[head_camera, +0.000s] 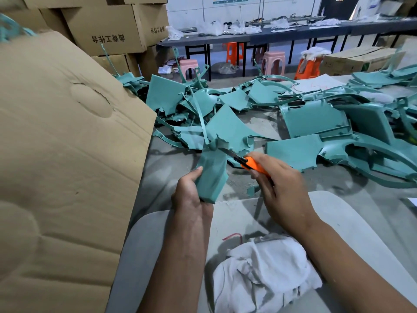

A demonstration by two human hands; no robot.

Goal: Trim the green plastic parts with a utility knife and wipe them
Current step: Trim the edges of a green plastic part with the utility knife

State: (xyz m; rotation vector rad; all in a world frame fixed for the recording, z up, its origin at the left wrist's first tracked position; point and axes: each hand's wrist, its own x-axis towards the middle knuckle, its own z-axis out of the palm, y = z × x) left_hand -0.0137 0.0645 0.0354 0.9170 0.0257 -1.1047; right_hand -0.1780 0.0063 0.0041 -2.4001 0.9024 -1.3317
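Observation:
My left hand (188, 195) grips the lower end of a green plastic part (213, 175), holding it upright above the table. An orange utility knife (253, 166) is held in my right hand (278, 181), and its dark blade touches the part's upper right edge. A crumpled white rag (264, 274) lies in front of me, between my forearms. A big heap of green plastic parts (311, 123) covers the table beyond my hands.
A large cardboard sheet (63, 154) leans close on the left. Stacked cardboard boxes (108, 26) stand behind it. Beyond the grey table (352, 199) are plastic stools (273, 62) and a long dark bench (270, 35) with white bags. A small green offcut (251, 190) lies near my right hand.

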